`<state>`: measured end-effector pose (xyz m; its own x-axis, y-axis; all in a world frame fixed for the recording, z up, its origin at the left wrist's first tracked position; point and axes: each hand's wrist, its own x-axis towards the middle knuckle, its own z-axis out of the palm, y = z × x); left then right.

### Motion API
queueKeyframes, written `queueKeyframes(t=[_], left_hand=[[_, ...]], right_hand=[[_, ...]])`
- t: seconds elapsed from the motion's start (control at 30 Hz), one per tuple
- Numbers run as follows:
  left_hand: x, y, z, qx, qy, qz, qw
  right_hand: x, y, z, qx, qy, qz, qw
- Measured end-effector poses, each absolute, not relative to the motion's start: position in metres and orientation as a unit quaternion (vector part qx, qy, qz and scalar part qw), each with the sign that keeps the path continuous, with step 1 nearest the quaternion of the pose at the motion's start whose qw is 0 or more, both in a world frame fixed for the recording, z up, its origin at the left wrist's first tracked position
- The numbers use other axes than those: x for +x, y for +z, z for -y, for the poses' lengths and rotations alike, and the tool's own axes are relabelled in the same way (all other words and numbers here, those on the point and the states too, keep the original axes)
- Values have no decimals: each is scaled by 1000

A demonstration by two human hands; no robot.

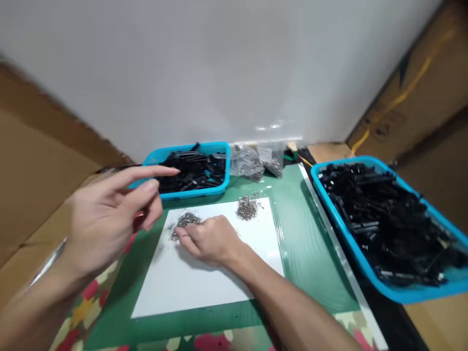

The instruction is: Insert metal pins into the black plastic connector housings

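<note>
My right hand (210, 240) rests over a white sheet (215, 287), its fingers drawn together at the edge of a dark pile of tiny metal pieces (189, 219). What lies between those fingertips is hidden. A second, browner pile of small metal pieces (247, 208) sits farther right on the sheet. My left hand (117, 209) is raised at the left, with the index finger stretched out and the thumb apart from it. Its other fingers curl in, and no held thing shows. Behind it stands a blue basket (183, 196) of black strip-like parts.
A larger blue basket (349, 243) heaped with black parts stands at the right. Clear plastic bags (252, 163) with small metal pieces lie at the back by the white wall (234, 73). Cardboard (435, 122) stands on both sides. A green mat (310, 243) lies under the sheet.
</note>
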<state>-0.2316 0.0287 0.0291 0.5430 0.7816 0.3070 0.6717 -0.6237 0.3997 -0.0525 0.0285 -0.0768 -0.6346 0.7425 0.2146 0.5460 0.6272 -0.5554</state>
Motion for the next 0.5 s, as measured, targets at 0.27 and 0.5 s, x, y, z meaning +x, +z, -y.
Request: queueKeyframes(t=[0.27,0.5], left_hand=[[-270,0,15,770,269,-576,60],[-295,-4,-41,787,212,-578,45]], right_hand=[[-56,-90,-12,-364,124,885,261],[-55,-107,5,-292,70,880,368]])
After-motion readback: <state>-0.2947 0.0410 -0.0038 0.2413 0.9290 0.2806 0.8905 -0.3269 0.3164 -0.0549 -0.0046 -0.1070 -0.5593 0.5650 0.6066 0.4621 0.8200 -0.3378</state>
